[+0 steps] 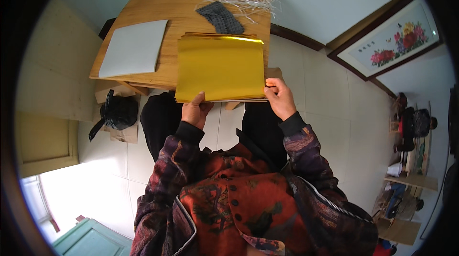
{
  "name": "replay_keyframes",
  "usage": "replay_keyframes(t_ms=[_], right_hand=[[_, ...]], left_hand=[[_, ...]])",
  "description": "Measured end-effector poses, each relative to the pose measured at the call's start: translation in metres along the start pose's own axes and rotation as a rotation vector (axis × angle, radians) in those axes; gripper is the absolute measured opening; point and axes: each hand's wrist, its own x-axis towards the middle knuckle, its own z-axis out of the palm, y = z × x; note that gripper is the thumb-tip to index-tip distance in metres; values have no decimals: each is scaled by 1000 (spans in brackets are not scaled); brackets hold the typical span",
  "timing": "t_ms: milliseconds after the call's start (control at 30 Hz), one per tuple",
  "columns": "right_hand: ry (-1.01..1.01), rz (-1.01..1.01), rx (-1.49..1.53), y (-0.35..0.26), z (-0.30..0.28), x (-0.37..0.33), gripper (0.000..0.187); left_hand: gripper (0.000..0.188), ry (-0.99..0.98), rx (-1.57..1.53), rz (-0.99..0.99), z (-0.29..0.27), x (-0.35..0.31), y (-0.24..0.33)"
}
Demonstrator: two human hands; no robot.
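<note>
My two hands have the gold sheets (pixel 220 67) between them, at the near right of the worktop (pixel 138 5), with the near edge reaching out over my lap. How much of the stack rests on the wood I can't tell. My left hand (pixel 195 111) is closed on the near edge, thumb on top, fingers mostly hidden underneath. My right hand (pixel 280 98) is nearly closed, thumb and curled forefinger pinching the right edge near its lower corner.

I'd judge each leaf light, thin and bendy, its shiny face slick and quick to crease; the pile together should feel firmer. Edges and corners look the best hold, with a thumb above and fingers below, as the leaves are slightly uneven and could slide.

I see no label or writing on the gold. The framed picture (pixel 389 41) on the wall has small dark characters beside its flowers, too small to read.
</note>
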Motion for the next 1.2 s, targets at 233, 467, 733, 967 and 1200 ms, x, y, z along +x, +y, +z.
replay_keyframes(t_ms=[233, 467, 733, 967, 1200], right_hand=[[6, 65, -91, 17, 2, -3, 36], [-112, 262, 7, 0, -6, -6, 50], [-54, 452, 377, -4, 8, -25, 47], [-167, 490, 370, 7, -8, -49, 56], [-181, 426, 361, 25, -12, 3, 65]], left_hand=[[27, 29, -39, -10, -7, 1, 3], [18, 35, 92, 46, -34, 11, 52], [10, -29, 274, 8, -45, 19, 55], [20, -180, 466, -163, -45, -7, 71], [23, -58, 390, -145, -38, 26, 78]])
